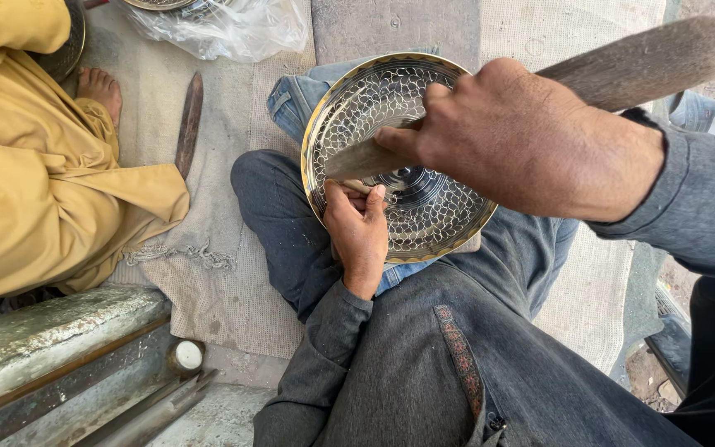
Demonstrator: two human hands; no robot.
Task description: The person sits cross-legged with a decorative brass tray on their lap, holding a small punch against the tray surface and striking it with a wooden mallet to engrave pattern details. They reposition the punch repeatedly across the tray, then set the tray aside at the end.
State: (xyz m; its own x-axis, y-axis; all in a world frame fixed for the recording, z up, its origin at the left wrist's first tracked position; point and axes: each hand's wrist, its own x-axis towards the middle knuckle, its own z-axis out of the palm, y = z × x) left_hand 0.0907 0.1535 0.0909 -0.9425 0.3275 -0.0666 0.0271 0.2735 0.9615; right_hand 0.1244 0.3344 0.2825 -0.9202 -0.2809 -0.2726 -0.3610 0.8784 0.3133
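A round metal plate (349,116) with a scale-like engraved pattern and a brass-coloured rim rests on my lap. My left hand (359,232) sits on the plate's near part, fingers pinched around a small tool whose tip touches the pattern. My right hand (515,141) is raised above the plate, closed around a thick wooden stick (631,70) that slants from upper right down across the plate's middle. The small tool is mostly hidden by my fingers.
Another person in yellow clothes (35,165) sits at the left, a bare foot (99,87) showing. A dark flat metal tool (189,122) lies on the sackcloth mat. A plastic bag (225,29) lies at the top. A worn metal block (51,348) stands at lower left.
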